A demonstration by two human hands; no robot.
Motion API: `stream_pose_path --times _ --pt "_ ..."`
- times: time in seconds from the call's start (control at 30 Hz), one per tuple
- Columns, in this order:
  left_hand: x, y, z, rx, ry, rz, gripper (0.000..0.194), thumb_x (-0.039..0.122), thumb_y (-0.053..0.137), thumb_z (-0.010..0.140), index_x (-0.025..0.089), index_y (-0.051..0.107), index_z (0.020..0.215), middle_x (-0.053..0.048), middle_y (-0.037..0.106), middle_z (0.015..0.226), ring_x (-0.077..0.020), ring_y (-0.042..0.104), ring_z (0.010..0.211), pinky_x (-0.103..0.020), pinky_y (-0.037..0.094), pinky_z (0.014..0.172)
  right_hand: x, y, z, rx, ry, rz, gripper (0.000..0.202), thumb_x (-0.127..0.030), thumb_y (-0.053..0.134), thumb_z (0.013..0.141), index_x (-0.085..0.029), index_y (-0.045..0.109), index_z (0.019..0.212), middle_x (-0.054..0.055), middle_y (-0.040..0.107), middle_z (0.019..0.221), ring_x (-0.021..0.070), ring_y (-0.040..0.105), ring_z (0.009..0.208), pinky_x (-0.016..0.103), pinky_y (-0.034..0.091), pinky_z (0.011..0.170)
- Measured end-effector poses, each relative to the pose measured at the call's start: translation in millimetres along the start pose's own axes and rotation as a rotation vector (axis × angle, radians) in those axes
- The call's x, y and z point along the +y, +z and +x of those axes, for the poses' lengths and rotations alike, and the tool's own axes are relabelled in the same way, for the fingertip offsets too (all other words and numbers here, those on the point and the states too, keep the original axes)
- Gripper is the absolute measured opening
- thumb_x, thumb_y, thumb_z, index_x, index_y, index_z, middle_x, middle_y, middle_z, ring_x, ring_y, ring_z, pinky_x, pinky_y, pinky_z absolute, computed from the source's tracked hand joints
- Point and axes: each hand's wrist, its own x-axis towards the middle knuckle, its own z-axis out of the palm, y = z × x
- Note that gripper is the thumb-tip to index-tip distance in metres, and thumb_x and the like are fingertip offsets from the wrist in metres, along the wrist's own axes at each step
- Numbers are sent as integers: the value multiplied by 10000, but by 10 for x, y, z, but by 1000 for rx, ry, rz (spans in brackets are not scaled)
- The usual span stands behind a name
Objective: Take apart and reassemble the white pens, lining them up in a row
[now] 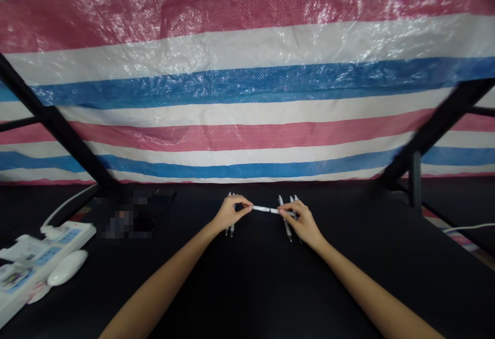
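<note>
L hand [231, 214] pinching pen [266, 209] at L end | R hand [300, 219] pinching same nr R end | pen nr table's [247, 287] far edge, abt mid | other pens [287, 228] on table by both hands | pwr strip [50, 256] table's L side

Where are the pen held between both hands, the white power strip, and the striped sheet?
Pen [265, 209]: head view, middle of its barrel.
White power strip [47, 256]: head view, a blue socket panel.
Striped sheet [247, 83]: head view, a blue stripe.

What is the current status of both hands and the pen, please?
Left hand and right hand pinching one slim whitish pen between them. Other slim grey-white pens near both hands. No obstruction visible.
</note>
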Motion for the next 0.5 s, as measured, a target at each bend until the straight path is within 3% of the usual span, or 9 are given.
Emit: stream_pose_path --times 0.1,0.3,0.5 --pt "-30 -4 8 30 -14 14 107 261 643 747 178 710 755 -59 704 770 -181 641 748 -299 485 733 3 4 8 -7 -3 13 274 -461 568 794 -222 702 807 58 674 768 218 589 754 367 448 748" --pt "-146 -42 24 221 -116 13 130 273 613 766 176 693 799 -38 704 797 -164 631 746 -278 484 729 27 10 14 8 0 29 243 -435 598 778 -226 700 851 38 662 714 213 586 745 376 443 781" --pt "-164 -41 37 250 -155 -4 119 272 621 751 173 683 772 -30 701 775 -158 627 720 -266 480 704 66 15 9 10 23 31 273 -457 594 776 -243 715 895 43 650 748 215 586 756 384 443 777"
